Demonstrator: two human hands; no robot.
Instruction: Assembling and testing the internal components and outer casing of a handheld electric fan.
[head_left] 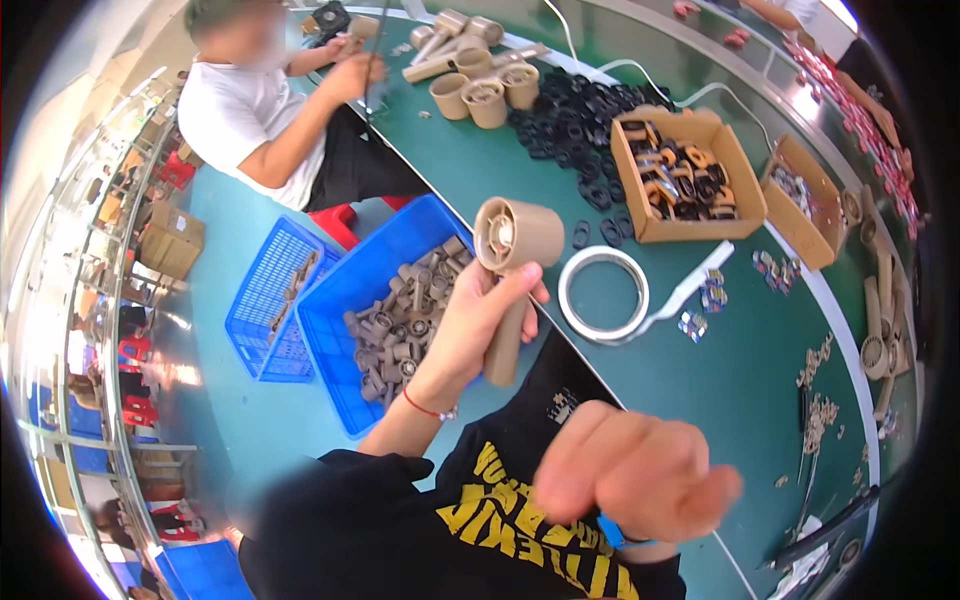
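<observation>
My left hand point(468, 322) is closed around a beige hair dryer housing point(538, 236). Its round barrel stands above my fingers with the open end facing left, and a fan-like part shows inside. The handle slants down past my palm. Close to the camera and smeared, my right hand point(635, 472) is curled with its fingers bent in, apart from the housing. Whatever it may hold is hidden. Below my left hand, a blue bin point(372, 238) holds many small grey-brown housing parts point(408, 312).
On the green table are a white ring point(567, 300), small circuit boards point(712, 292), black parts point(570, 120) and a cardboard box point(690, 228) of black-and-orange parts. More beige housings point(485, 100) lie at the back. A co-worker point(240, 110) sits at left, near a blue basket point(262, 300).
</observation>
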